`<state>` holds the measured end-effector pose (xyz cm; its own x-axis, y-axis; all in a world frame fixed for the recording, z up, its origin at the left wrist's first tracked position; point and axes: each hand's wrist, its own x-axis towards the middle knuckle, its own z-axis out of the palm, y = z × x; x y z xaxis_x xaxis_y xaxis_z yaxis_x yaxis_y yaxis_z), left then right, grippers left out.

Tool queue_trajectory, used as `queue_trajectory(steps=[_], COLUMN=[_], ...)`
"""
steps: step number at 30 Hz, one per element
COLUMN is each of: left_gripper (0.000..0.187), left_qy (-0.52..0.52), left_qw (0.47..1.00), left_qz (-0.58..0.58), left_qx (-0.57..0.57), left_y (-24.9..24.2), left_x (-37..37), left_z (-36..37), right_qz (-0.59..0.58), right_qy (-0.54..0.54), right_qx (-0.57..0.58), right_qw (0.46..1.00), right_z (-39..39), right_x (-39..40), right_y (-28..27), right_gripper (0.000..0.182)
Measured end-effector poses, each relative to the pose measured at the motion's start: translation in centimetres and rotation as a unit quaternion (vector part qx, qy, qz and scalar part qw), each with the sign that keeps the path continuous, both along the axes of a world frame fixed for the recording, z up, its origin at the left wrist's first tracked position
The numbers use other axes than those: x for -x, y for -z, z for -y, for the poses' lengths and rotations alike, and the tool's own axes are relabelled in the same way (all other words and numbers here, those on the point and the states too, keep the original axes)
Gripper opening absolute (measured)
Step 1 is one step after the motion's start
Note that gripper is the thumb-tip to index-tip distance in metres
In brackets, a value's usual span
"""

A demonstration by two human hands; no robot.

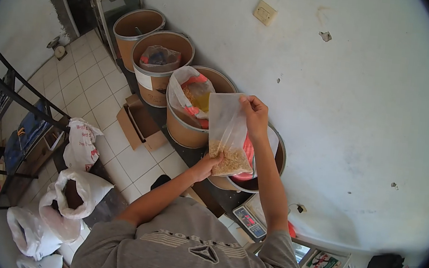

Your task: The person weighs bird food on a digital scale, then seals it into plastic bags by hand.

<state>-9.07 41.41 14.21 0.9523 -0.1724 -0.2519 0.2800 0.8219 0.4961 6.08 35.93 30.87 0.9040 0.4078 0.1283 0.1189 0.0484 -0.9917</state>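
Observation:
A clear plastic bag (228,119) hangs upright in front of me, its lower part filled with pale grain (233,161). My right hand (254,114) pinches the bag's top right corner. Lower down, my left hand (206,168) grips the bag's bottom left side, with the thumb over the grain. Behind the bag stands a brown drum (281,160) holding a red and white sack (247,156), partly hidden by the bag and my right forearm. Just left of it, another drum (186,131) holds an open sack (178,88) with grain and something yellow inside.
Two more drums (121,38) (148,87) continue the row along the wall. An open cardboard box (134,121) lies on the tiled floor. A digital scale (249,222) sits at lower right. White sacks (88,194) stand at lower left beside a black metal rack (12,76).

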Motion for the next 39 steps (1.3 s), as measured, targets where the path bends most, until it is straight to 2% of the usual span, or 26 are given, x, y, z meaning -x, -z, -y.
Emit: queue_trajectory(steps=[3, 10, 13, 15, 16, 21, 27, 31, 39], left_gripper=[0.048, 0.049, 0.051, 0.054, 0.054, 0.054, 0.053, 0.051, 0.047], left_qy=[0.017, 0.051, 0.048, 0.077, 0.082, 0.115, 0.135, 0.143, 0.09], left_qw=[0.999, 0.999, 0.998, 0.987, 0.986, 0.986, 0.986, 0.98, 0.981], left_qz=[0.027, -0.006, 0.019, 0.01, 0.01, -0.042, -0.029, -0.057, -0.121], left_qx=[-0.027, 0.006, 0.038, 0.14, 0.144, 0.109, 0.089, 0.125, 0.124], left_y=[0.2, -0.2, 0.2, 0.5, 0.8, 0.5, 0.7, 1.8, 2.9], left_x=[-0.9, -4.7, -6.0, -6.8, -7.4, -10.6, -12.1, -13.1, -14.5], left_z=[-1.0, -3.1, -4.7, -6.4, -7.2, -10.1, -13.7, -15.3, -17.1], right_qz=[0.004, 0.019, 0.014, -0.022, -0.022, 0.002, 0.012, 0.018, 0.05], right_qy=[0.006, 0.005, 0.012, 0.021, 0.025, 0.048, 0.092, 0.113, 0.081], right_qx=[0.033, 0.079, 0.083, 0.083, 0.086, 0.144, 0.203, 0.235, 0.313], right_qw=[0.999, 0.997, 0.996, 0.996, 0.996, 0.988, 0.975, 0.965, 0.945], right_z=[-1.4, -5.5, -7.1, -8.3, -8.9, -12.1, -15.8, -17.5, -19.5], right_x=[-1.6, -5.1, -6.8, -8.0, -8.5, -11.5, -15.3, -17.2, -18.5], right_y=[0.4, 2.0, 2.5, 2.4, 2.5, 4.1, 7.6, 10.6, 14.2], right_gripper=[0.017, 0.019, 0.019, 0.02, 0.02, 0.022, 0.027, 0.03, 0.029])
